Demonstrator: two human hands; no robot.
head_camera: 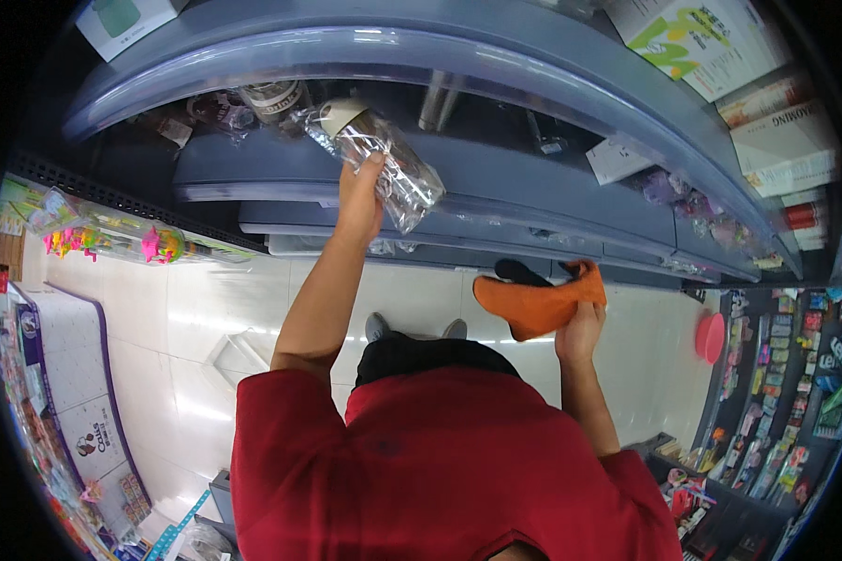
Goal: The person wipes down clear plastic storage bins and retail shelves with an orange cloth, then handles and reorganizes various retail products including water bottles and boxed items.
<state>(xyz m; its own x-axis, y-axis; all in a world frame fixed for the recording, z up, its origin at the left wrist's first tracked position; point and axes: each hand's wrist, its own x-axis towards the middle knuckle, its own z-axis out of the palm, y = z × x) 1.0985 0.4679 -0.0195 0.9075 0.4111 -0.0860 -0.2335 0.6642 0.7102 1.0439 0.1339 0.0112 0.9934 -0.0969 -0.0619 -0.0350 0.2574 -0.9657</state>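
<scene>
My left hand [363,189] is closed around a bottle in clear plastic wrap [393,168] with a cream-coloured cap, tilted over the edge of a grey shelf [281,165]. In my right hand [580,329], lower and to the right, hangs an orange cloth [540,301] with a dark part behind it. It is in front of the lower shelves. Near the bottle, further back on the shelf, are a wrapped jar with lettering [275,98] and a shiny cylindrical container [438,102].
A clear curved shelf lip [393,49] runs above my left hand. Boxes [786,147] stand at the upper right. Pink and green toys [160,244] hang at the left. A clear tray [242,357] lies on the floor; a pink basin [710,338] is at the right.
</scene>
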